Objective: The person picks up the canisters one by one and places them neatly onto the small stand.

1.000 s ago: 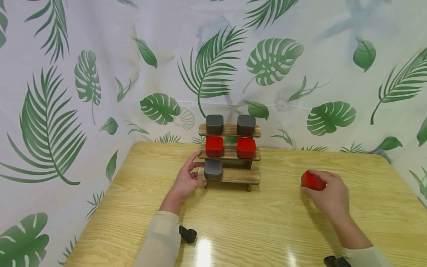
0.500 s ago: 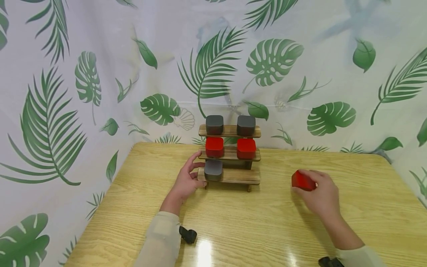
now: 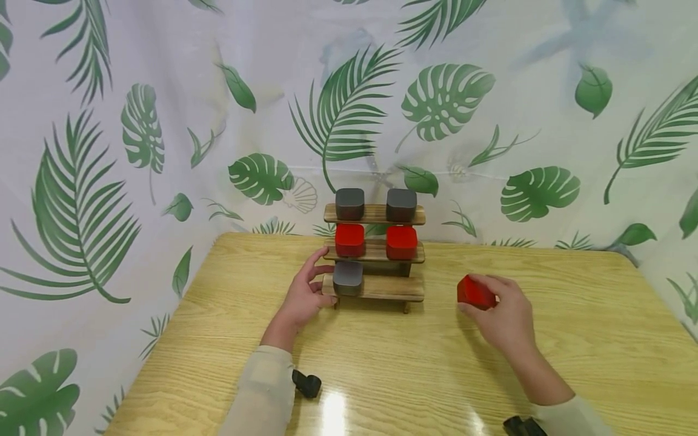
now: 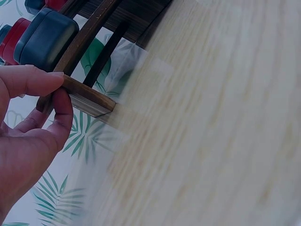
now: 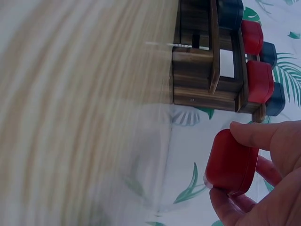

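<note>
Head view. The right hand [image 3: 504, 318], right of centre, pinches a red box [image 3: 475, 292] between thumb and fingers, just above the wooden table [image 3: 414, 363] and well apart from the three-tier wooden shelf [image 3: 375, 254] at mid-frame. The left hand [image 3: 305, 293] sits at the shelf's left end, thumb and fingers closed on the end of the lowest tier. The top tier carries two grey boxes [image 3: 349, 204], the middle tier two red boxes [image 3: 402, 242], and the lowest tier one grey box [image 3: 348, 278] at its left end, beside the left hand. A leaf-print cloth [image 3: 136, 121] forms the backdrop.

Left wrist view. Only here is the grasp plain: the left hand [image 4: 28, 136], at lower left, has its fingers [image 4: 33, 80] on one face of the tier's end and the thumb on the opposite face. The grey box [image 4: 47, 37] lies at upper left; the table is blurred.

Right wrist view. The red box [image 5: 231, 162], at lower right, shows its rounded corners and flat lid face, pinched by the fingers [image 5: 263, 136] of the right hand [image 5: 263, 188] along two opposite edges. The shelf [image 5: 211, 70], seen end-on at upper right, shows the red and dark boxes in profile on its steps, a side hidden from the head view.
</note>
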`<control>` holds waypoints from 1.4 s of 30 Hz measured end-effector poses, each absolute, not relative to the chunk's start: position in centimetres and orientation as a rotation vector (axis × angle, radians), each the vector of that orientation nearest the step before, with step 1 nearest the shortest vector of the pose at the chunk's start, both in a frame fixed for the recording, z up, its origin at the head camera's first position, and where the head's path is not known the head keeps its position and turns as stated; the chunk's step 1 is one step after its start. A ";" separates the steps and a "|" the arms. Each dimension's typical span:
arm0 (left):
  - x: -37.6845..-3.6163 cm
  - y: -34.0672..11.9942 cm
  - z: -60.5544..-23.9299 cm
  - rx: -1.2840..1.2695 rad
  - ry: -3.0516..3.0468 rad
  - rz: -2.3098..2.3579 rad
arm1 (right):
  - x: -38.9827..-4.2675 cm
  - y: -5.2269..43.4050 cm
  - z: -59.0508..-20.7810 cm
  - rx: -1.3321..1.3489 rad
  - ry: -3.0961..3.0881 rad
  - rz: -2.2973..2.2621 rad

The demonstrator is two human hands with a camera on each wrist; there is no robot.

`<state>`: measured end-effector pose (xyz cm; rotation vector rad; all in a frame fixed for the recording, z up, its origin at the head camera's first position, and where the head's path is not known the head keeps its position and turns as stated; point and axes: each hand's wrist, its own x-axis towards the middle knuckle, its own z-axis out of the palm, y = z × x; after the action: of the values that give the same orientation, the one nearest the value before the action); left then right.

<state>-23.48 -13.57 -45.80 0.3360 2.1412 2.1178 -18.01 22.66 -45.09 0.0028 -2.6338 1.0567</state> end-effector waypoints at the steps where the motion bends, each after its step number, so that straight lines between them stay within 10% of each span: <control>1: -23.5 -13.6 -45.8 0.335 2.137 2.119 | -18.0 22.5 -45.1 0.006 -2.634 1.062; 42: -23.4 -13.7 -45.6 0.331 2.127 2.116 | -19.2 17.5 -45.1 0.065 -2.617 1.210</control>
<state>-23.43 -13.72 -45.62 0.3314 2.1274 2.1157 -19.23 17.50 -45.11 0.0650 -2.6172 1.2101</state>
